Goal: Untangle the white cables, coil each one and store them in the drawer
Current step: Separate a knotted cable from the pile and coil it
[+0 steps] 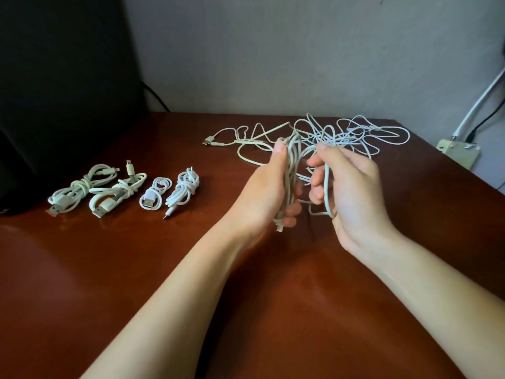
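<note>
My left hand [266, 187] gripped a half-wound coil [291, 165] above the table [191, 269]; my right hand [355, 192] curled round its loose strand [327, 184]. The white tangle [349, 135] lay far right, four coiled cables [123, 190] at left.

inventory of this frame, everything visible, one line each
coiled cables: four, white, row on table's left
tangled cables: one pile, number unclear, white, far right of table
half-wound coil: one, white, in left hand
loose strand: one, white, in right hand
table: one, red-brown, under everything
dark object: one, black, far left
socket box: one, beige, beside table's right edge
wall cords: two, white and black, right wall
left hand: grips half-wound coil
right hand: holds loose strand
</note>
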`<state>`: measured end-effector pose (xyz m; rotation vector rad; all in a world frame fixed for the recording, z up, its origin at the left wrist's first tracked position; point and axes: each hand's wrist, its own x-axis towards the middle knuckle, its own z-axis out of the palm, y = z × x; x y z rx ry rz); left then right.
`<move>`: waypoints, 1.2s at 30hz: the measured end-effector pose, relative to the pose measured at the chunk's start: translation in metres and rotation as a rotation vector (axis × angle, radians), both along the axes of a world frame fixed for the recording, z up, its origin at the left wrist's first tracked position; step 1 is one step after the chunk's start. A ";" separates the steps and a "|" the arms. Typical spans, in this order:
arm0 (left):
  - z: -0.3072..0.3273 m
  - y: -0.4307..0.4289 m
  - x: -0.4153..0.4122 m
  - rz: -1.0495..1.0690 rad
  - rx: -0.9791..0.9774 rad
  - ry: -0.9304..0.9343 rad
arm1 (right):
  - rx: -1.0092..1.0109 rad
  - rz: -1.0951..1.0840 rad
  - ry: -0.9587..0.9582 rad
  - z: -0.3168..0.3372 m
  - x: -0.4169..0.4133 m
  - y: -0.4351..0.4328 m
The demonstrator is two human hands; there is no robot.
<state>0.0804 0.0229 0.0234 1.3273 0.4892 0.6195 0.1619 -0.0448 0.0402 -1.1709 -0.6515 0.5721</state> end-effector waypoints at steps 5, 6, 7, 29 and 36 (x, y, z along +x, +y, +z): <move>-0.001 -0.009 0.000 -0.110 0.153 0.072 | 0.011 0.027 -0.072 -0.006 -0.003 0.001; -0.002 -0.008 0.000 -0.111 0.159 0.073 | 0.019 0.022 -0.093 -0.007 -0.002 0.001; -0.002 -0.008 0.000 -0.109 0.166 0.069 | 0.030 0.009 -0.123 -0.008 0.000 0.002; -0.005 -0.008 -0.005 -0.224 0.405 0.166 | -0.161 0.186 -0.349 0.001 0.023 0.001; 0.005 0.003 -0.004 -0.149 0.169 -0.004 | -0.018 -0.002 -0.555 -0.003 0.036 0.007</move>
